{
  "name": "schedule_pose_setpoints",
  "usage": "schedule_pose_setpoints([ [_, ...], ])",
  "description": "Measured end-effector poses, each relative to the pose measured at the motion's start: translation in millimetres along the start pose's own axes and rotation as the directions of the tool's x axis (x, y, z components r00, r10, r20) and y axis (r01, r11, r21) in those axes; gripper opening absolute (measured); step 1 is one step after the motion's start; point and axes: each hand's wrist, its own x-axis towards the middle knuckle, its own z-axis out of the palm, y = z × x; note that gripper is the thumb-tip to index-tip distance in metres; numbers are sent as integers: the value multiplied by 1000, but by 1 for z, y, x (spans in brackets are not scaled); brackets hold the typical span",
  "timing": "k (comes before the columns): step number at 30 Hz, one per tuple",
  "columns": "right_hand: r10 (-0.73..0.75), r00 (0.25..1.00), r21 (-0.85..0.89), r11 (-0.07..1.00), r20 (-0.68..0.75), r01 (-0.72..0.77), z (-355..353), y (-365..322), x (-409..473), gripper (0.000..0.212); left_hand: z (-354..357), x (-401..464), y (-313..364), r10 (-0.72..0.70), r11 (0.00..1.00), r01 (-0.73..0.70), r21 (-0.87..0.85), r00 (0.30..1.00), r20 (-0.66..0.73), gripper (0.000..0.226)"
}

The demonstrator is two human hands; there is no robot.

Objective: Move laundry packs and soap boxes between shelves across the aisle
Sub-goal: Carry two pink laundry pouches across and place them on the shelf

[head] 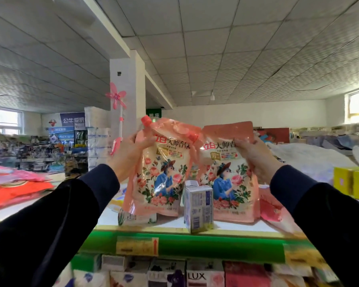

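Pink glossy plastic fills the middle of the view: two spouted laundry pouches printed with roses and a figure in a blue coat and hat. The left laundry pouch (157, 168) is gripped at its upper left edge by the left hand (131, 154), whose thumb lies across the front just below the red screw cap. It stands tilted a little, its base on or just above the white top shelf (232, 224); which of the two cannot be told. The right laundry pouch (232, 175) stands upright on the same shelf, and the right hand (255, 156) pinches its upper right part, fingers curled over the front panel. The top corners of the two pouches touch or overlap between the hands. Both arms wear dark navy sleeves and reach forward from the near edge.

Between the pouch bases, nearer the shelf's front, stands a small white and blue cardboard soap box (198, 208), upright. A low box with a green leaf print (133, 218) lies at the foot of the left pouch. Another pink pack (272, 208) lies flat just right of the right pouch. Far left on the shelf rests a stack of red and pink flat packs (15, 187); far right stand yellow cartons (354, 183). Below the green shelf edge strip (216, 245), a row of soap boxes (205, 276) includes one marked LUX.
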Motion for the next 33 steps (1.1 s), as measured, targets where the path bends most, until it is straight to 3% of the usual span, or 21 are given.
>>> schedule_pose_setpoints([
  [3, 112, 990, -103, 989, 80, -104, -13, -3, -17, 57, 3, -6, -7, -65, 987, 57, 149, 997, 50, 50],
  [5, 245, 962, -211, 953, 120, -216, -21, 4, -26, 69, 2, -10, -15, -123, 981, 120, 155, 992, 11, 89],
  [7, 307, 935, -215, 939, 175, -268, -26, 13, -36, 64, -3, -14, -20, -144, 972, 144, 184, 989, -11, 123],
  [11, 295, 919, -157, 953, 261, -261, -31, 15, -46, 55, -1, -21, -22, -121, 971, 127, 204, 992, -45, 140],
  [13, 265, 942, -129, 962, 206, -242, -24, 14, -46, 44, 8, -26, -22, -127, 979, 141, 146, 987, -103, 130],
  [17, 175, 980, -73, 983, 95, -168, -6, 10, -36, 38, 16, -23, -13, -58, 995, 76, 63, 966, -253, 77],
  [19, 113, 991, -89, 990, 68, -107, 1, 0, -25, 45, 17, -24, 4, 20, 999, -10, 38, 959, -284, 69],
  [21, 15, 999, -90, 996, 39, -11, 7, -17, -13, 48, 16, -25, 20, 84, 996, -82, 21, 955, -286, 76],
  [24, -98, 992, -35, 994, 82, 102, 21, -45, 5, 52, 3, -33, 43, 113, 993, -113, 21, 938, -327, 76],
  [26, -135, 986, 10, 991, 102, 135, 34, -57, 15, 56, -12, -42, 58, 96, 995, -79, 58, 913, -398, 50],
  [28, -141, 981, 82, 988, 130, 131, 52, -61, 20, 56, -28, -55, 70, 98, 994, -60, 97, 884, -458, 25],
  [33, -79, 944, 209, 978, 319, 11, 124, -46, -3, 50, -78, -110, 107, 166, 974, -48, 223, 818, -550, 20],
])
